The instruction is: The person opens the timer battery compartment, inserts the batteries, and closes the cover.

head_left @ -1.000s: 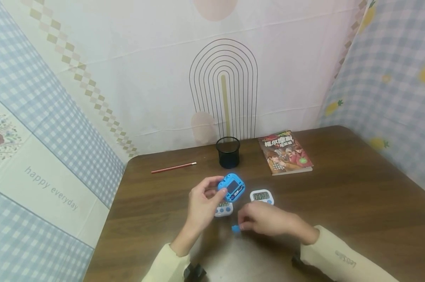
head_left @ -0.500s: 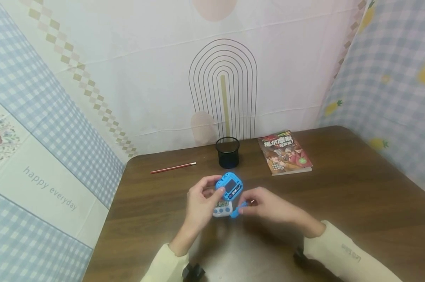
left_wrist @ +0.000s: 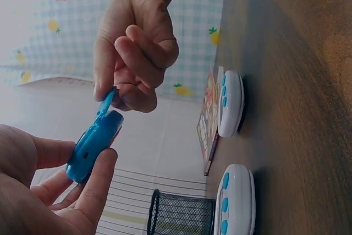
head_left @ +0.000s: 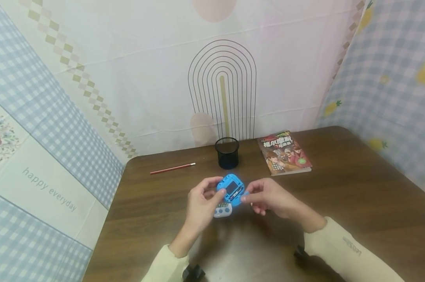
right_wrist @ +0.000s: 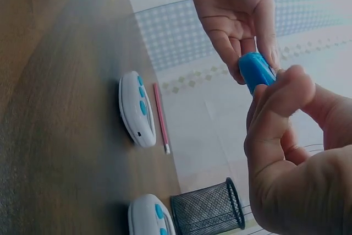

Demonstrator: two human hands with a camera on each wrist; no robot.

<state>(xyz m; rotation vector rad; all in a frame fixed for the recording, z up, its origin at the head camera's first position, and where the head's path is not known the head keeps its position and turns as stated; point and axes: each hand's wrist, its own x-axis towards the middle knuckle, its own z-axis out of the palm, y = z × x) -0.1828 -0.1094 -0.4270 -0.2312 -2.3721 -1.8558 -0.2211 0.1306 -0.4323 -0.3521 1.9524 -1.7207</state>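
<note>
A blue digital timer (head_left: 230, 186) is held up above the table, its back toward the head camera and its battery compartment uncovered. My left hand (head_left: 202, 201) grips it by the left side between thumb and fingers. Between thumb and forefinger my right hand (head_left: 272, 199) pinches a small blue battery cover (left_wrist: 106, 104), which meets the timer's edge at the compartment end. Whether the cover is seated in its slot I cannot tell. Just below the held timer sits a white timer (head_left: 222, 210) with blue buttons. Another white timer (left_wrist: 231, 104) is hidden behind my right hand in the head view.
Toward the back of the brown table (head_left: 145, 207) stands a black mesh pen holder (head_left: 228, 159). To its left lies a red pencil (head_left: 172, 169); a book (head_left: 286, 154) lies to its right. Patterned cloth hangs behind and at both sides.
My right hand has lifted the blue cover from near the tabletop up to the timer's lower right edge, covering the right white timer. The left hand has kept its grip, nearly still.
</note>
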